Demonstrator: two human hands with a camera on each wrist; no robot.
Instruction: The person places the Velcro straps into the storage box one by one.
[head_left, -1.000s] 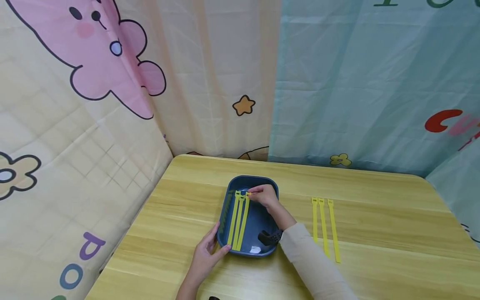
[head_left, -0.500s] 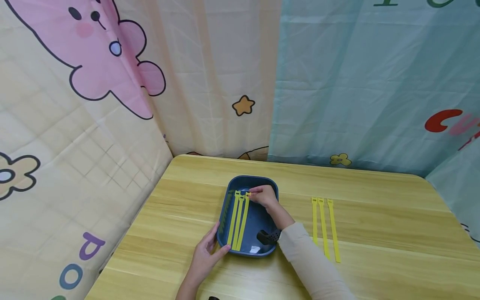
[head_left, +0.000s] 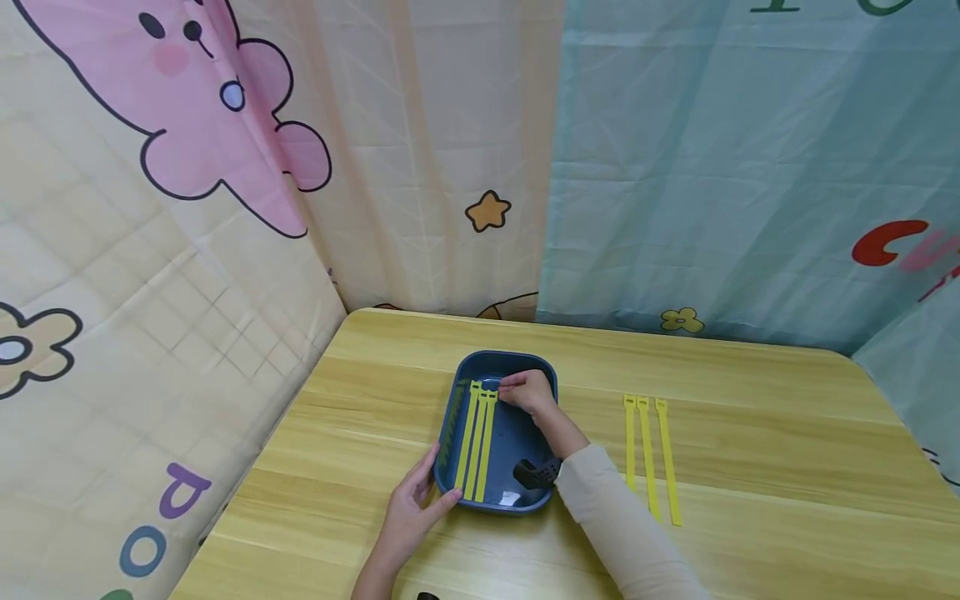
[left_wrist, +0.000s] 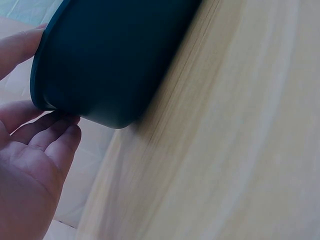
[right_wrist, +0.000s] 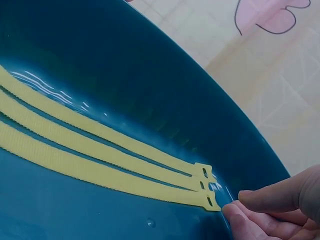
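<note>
A dark blue tray [head_left: 525, 433] stands on the table, and three yellow hook-and-loop cable ties [head_left: 474, 442] lie side by side in its left half. My left hand [head_left: 408, 504] grips the tray's near left corner, thumb at the near rim and fingers along the left side. In the right wrist view, the slotted heads of the cable ties [right_wrist: 100, 162] line up close together. My right hand [head_left: 528, 392] is inside the tray at their far ends. Its thumb and fingertips [right_wrist: 245, 195] are just beside the nearest head, with no tie between them.
Three more yellow cable ties [head_left: 651, 458] lie on the wooden table [head_left: 780, 450] right of the tray; the right sleeve [head_left: 618, 517] partly covers their near ends. Printed curtains [head_left: 420, 167] hang behind and left of the table.
The rightmost tie in the tray has come away from the right fingertips; its head has shifted left and toward me, beside the middle tie. My left hand and the tray have stayed put.
</note>
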